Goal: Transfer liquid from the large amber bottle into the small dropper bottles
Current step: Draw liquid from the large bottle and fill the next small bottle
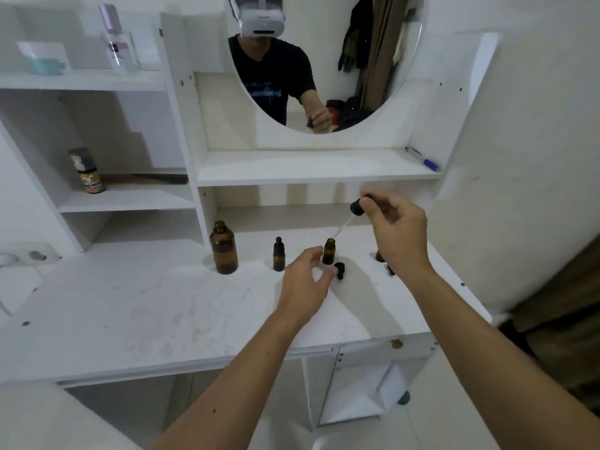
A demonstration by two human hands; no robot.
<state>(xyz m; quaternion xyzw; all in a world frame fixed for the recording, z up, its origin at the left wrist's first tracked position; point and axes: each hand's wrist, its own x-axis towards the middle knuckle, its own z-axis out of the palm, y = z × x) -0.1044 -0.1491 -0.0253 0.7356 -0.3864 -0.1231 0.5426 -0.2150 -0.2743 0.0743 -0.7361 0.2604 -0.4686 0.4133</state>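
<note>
Right of centre: 2 small amber glass bottles [380,255] mostly hidden behind raised right hand's wrist [397,237]; caps, count beyond 2 unclear. Thin glass pipette [341,228] motion-blurred; liquid inside cannot tell. Upper left: clear perfume bottle with pink cap [118,40] and pale blue box [43,61] blurred, labels unreadable. Round wall mirror [373,102] cut off by top edge. Left edge: white wall socket [34,254] blurred.

Right hand [394,228] right of centre pinching black dropper cap [358,207], pipette angled toward open small amber bottle [329,251], left hand [305,280] spread just beside it at centre, large amber bottle [223,247] uncapped further left, capped dropper bottle [278,254] between.
</note>
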